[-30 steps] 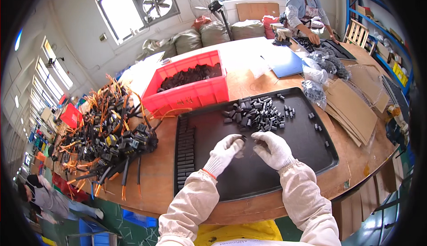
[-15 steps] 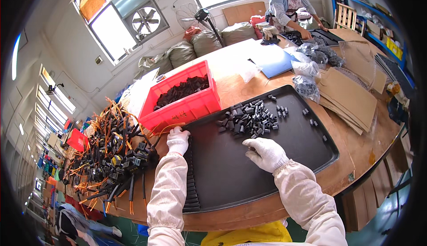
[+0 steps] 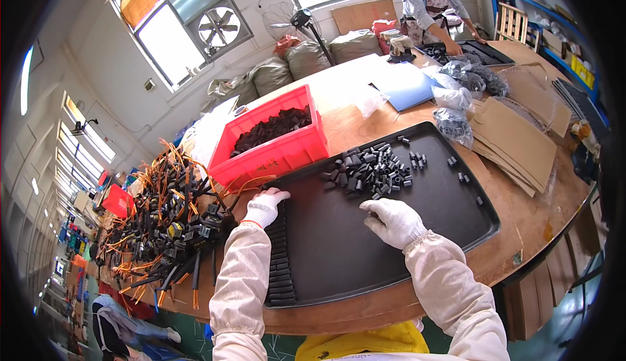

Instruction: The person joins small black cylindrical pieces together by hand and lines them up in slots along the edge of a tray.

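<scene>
My left hand [image 3: 264,208], in a white glove, rests at the left rim of a wide black tray [image 3: 365,263]. It is just above a row of black parts [image 3: 280,263] lined up along that rim. Its fingers are bent toward the orange-wired connectors [image 3: 163,224] beside the tray, and what they hold is hidden. My right hand [image 3: 392,221], also gloved, lies knuckles up on the tray. Its curled fingertips are at the near edge of a heap of small black pieces [image 3: 368,168]. Whether it grips a piece does not show.
A red bin [image 3: 277,152] of black parts stands behind the tray. Cardboard sheets [image 3: 515,139], clear bags of parts [image 3: 456,123] and a blue sheet [image 3: 404,84] lie to the right and back. Another person [image 3: 427,2] works at the far end.
My hands were together over the middle of the tray. The left then went out to the tray's left rim by the wired connectors. The right stayed near the heap.
</scene>
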Available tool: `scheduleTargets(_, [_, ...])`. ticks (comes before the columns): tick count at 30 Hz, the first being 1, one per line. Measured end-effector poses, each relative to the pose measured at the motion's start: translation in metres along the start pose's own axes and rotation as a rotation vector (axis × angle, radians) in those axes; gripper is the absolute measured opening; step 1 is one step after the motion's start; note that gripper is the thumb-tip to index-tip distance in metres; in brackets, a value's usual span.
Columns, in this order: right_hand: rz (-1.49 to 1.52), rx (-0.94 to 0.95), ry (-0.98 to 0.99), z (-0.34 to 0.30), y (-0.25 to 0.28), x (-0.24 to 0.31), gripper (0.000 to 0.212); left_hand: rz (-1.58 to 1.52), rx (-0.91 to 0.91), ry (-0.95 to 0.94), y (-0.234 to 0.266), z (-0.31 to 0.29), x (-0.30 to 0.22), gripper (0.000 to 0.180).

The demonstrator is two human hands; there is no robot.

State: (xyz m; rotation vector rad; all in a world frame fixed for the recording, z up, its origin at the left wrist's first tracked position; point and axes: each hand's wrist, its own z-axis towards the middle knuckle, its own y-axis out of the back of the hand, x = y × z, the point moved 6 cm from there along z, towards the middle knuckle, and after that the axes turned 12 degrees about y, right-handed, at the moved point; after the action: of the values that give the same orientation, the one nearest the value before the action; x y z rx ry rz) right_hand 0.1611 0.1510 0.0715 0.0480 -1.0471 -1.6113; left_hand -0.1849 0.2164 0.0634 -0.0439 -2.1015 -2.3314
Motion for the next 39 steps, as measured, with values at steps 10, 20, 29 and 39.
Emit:
scheduleTargets(10, [-0.017,0.056,-0.021,-0.001,-0.003,-0.002,0.028,-0.112,-0.166,-0.135,0.009,0.002,-0.071,0.039])
scheduleTargets(20, [-0.068,0.152,-0.057,-0.003,-0.01,-0.002,0.021,-0.21,0.026,0.052,-0.031,0.036,-0.141,0.066])
scheduleTargets(29, [-0.224,0.039,-0.111,-0.002,0.012,-0.023,0.016,-0.063,-0.064,0.081,-0.063,-0.011,-0.155,0.055])
scheduleTargets(39, [-0.556,-0.098,-0.165,-0.025,0.037,-0.063,0.046,-0.987,-0.01,-0.186,-0.033,-0.047,-0.145,0.053])
